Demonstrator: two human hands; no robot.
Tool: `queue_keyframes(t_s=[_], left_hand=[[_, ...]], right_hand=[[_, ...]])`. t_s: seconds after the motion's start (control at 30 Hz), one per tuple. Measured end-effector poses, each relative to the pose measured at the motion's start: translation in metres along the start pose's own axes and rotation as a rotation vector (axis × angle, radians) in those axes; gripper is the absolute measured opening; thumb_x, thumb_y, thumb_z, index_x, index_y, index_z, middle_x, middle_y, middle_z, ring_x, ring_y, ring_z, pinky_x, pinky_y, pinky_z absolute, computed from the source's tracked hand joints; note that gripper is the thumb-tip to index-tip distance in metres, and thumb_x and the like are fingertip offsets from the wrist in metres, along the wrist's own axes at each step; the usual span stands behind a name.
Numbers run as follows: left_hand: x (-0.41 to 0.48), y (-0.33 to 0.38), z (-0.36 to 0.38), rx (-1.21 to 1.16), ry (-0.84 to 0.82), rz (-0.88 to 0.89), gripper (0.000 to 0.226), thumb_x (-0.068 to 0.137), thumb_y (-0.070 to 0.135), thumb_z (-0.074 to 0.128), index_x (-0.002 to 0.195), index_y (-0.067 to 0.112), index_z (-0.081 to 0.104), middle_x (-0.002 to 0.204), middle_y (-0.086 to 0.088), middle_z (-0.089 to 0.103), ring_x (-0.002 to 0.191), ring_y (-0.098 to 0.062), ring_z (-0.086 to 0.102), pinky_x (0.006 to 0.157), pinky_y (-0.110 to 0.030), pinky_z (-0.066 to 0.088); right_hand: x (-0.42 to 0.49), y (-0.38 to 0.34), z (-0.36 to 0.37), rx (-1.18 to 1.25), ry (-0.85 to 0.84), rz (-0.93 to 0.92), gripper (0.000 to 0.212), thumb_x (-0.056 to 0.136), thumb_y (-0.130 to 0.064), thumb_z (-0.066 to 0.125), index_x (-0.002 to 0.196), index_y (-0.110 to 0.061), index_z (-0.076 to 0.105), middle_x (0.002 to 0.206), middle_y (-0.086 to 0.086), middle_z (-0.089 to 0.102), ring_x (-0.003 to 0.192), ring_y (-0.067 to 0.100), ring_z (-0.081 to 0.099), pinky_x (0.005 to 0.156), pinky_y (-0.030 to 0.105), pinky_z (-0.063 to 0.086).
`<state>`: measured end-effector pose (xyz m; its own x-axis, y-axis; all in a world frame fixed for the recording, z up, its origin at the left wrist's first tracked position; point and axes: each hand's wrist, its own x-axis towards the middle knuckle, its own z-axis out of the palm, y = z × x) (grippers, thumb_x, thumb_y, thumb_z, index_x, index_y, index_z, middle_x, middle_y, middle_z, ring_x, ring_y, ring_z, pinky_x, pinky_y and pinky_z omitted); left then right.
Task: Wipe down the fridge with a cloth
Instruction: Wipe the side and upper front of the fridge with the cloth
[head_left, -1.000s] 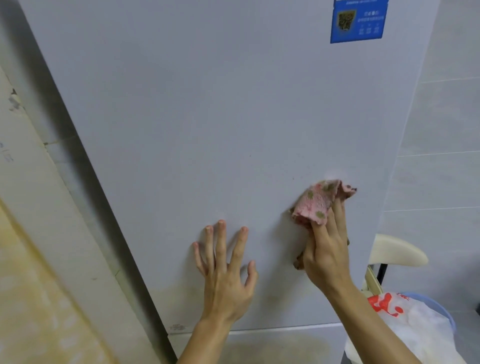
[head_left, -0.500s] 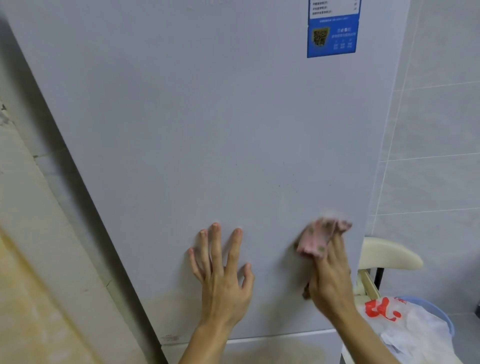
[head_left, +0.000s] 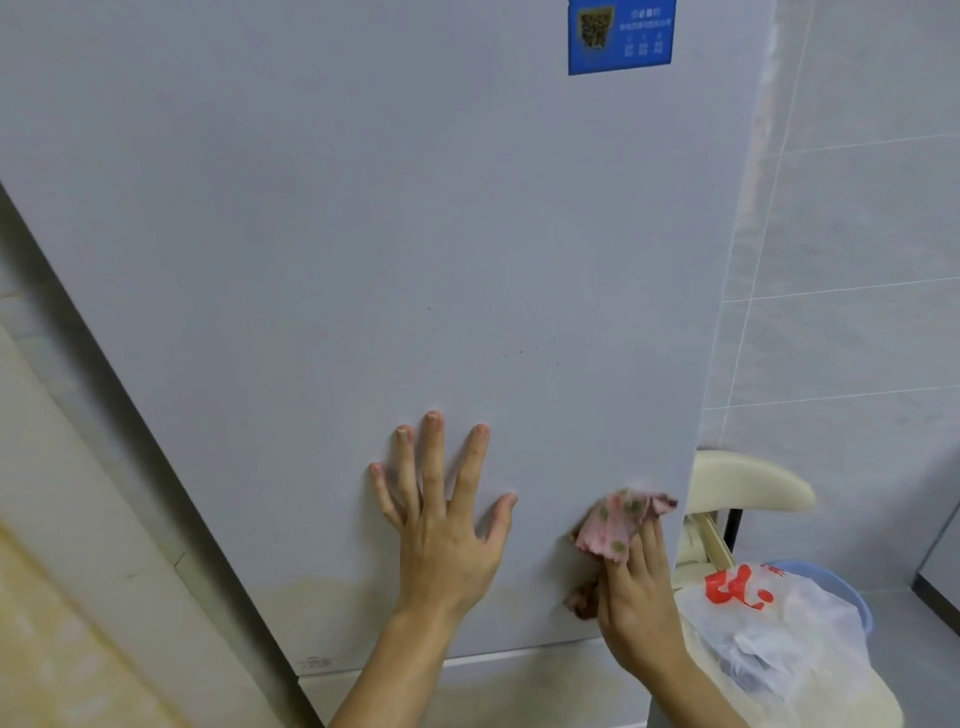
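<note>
Two hands on fridge door (head_left: 363, 260), left hand (head_left: 447, 540) flat, fingers spread, right hand (head_left: 634, 597) gripping pink cloth (head_left: 615, 525) near its right edge, blue sticker (head_left: 621, 36) unreadable

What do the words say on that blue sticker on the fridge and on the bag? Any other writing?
Blue sticker on the fridge: a square code and white writing, too blurred to read.
Plastic bag: big red marks, crumpled, not readable.
Small dark mark low on the fridge: too small to read.
So nothing can be quoted.
</note>
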<state>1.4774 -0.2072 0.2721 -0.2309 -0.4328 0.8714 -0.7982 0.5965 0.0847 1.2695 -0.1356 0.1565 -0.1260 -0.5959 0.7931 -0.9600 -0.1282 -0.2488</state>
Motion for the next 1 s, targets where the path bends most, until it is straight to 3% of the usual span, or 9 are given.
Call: queue_keyframes(t_s=[0.1, 0.2, 0.3, 0.37, 0.53, 0.7, 0.8, 0.9, 1.0], left_hand=[[0.001, 0.004, 0.001, -0.025, 0.004, -0.013, 0.084, 0.089, 0.048, 0.072, 0.161, 0.028, 0.034, 0.175, -0.01, 0.006, 0.161, -0.039, 0.003, 0.124, -0.071, 0.004], [0.003, 0.007, 0.003, -0.057, 0.002, -0.01, 0.082, 0.089, 0.057, 0.067, 0.16, 0.033, 0.035, 0.176, -0.008, -0.002, 0.161, -0.038, -0.004, 0.124, -0.068, -0.003], [0.003, 0.009, 0.008, -0.034, 0.021, -0.025, 0.082, 0.088, 0.056, 0.071, 0.158, 0.032, 0.037, 0.175, -0.011, 0.001, 0.162, -0.038, -0.004, 0.124, -0.07, -0.002], [0.002, 0.008, 0.01, -0.02, 0.033, -0.022, 0.083, 0.087, 0.056, 0.073, 0.158, 0.031, 0.038, 0.174, -0.014, 0.005, 0.162, -0.038, -0.004, 0.123, -0.072, 0.001], [0.003, 0.009, 0.01, -0.019, 0.044, -0.038, 0.081, 0.088, 0.056, 0.071, 0.158, 0.032, 0.038, 0.172, -0.016, 0.009, 0.162, -0.036, -0.004, 0.123, -0.072, 0.003], [0.002, 0.009, 0.007, -0.018, 0.036, -0.041, 0.083, 0.088, 0.056, 0.072, 0.159, 0.033, 0.036, 0.173, -0.013, 0.006, 0.162, -0.035, -0.005, 0.124, -0.07, 0.001], [0.003, 0.008, 0.004, -0.014, 0.004, -0.032, 0.085, 0.089, 0.055, 0.072, 0.16, 0.033, 0.032, 0.174, -0.012, 0.002, 0.162, -0.036, -0.006, 0.124, -0.069, -0.001], [0.002, 0.006, -0.001, -0.006, -0.027, -0.012, 0.087, 0.088, 0.053, 0.073, 0.162, 0.033, 0.03, 0.174, -0.013, -0.001, 0.161, -0.038, -0.006, 0.124, -0.069, 0.001], [0.003, 0.007, -0.003, 0.01, -0.03, -0.023, 0.089, 0.086, 0.052, 0.076, 0.161, 0.033, 0.032, 0.173, -0.015, 0.002, 0.161, -0.039, -0.006, 0.124, -0.069, 0.002]], right_hand=[[-0.009, 0.009, -0.005, -0.055, -0.069, -0.047, 0.08, 0.087, -0.01, 0.04, 0.163, -0.002, 0.017, 0.176, 0.009, 0.001, 0.159, 0.037, 0.011, 0.132, 0.045, 0.001], [0.026, 0.003, -0.028, 0.036, 0.018, -0.059, 0.088, 0.081, -0.015, 0.046, 0.164, -0.003, 0.019, 0.175, 0.007, 0.005, 0.162, 0.029, 0.001, 0.131, 0.047, 0.004], [0.09, 0.003, -0.064, 0.128, 0.15, 0.037, 0.065, 0.086, 0.005, 0.045, 0.15, 0.012, 0.041, 0.171, 0.021, 0.015, 0.161, 0.041, 0.001, 0.131, 0.051, 0.004], [0.126, 0.001, -0.084, 0.162, 0.19, 0.098, 0.063, 0.088, 0.009, 0.041, 0.151, 0.012, 0.04, 0.169, 0.027, 0.018, 0.159, 0.046, 0.006, 0.131, 0.054, 0.006], [0.124, -0.002, -0.081, 0.164, 0.26, 0.092, 0.065, 0.085, 0.007, 0.038, 0.15, 0.012, 0.041, 0.167, 0.019, 0.022, 0.157, 0.044, 0.014, 0.129, 0.056, 0.013], [0.029, 0.003, -0.029, 0.136, 0.011, 0.149, 0.071, 0.084, -0.011, 0.042, 0.152, 0.009, 0.039, 0.174, 0.011, 0.008, 0.157, 0.046, 0.011, 0.131, 0.047, 0.004], [0.0, 0.01, -0.02, 0.069, -0.158, 0.099, 0.08, 0.079, -0.015, 0.044, 0.156, 0.003, 0.032, 0.171, 0.017, 0.015, 0.158, 0.044, 0.012, 0.131, 0.047, 0.0], [0.014, 0.016, -0.031, 0.067, -0.141, 0.036, 0.079, 0.078, -0.005, 0.05, 0.154, 0.008, 0.034, 0.172, 0.018, 0.014, 0.161, 0.036, 0.004, 0.131, 0.048, 0.002], [0.064, 0.017, -0.057, 0.138, 0.026, 0.014, 0.068, 0.084, 0.002, 0.049, 0.15, 0.013, 0.041, 0.17, 0.021, 0.018, 0.162, 0.034, 0.002, 0.127, 0.06, 0.012]])
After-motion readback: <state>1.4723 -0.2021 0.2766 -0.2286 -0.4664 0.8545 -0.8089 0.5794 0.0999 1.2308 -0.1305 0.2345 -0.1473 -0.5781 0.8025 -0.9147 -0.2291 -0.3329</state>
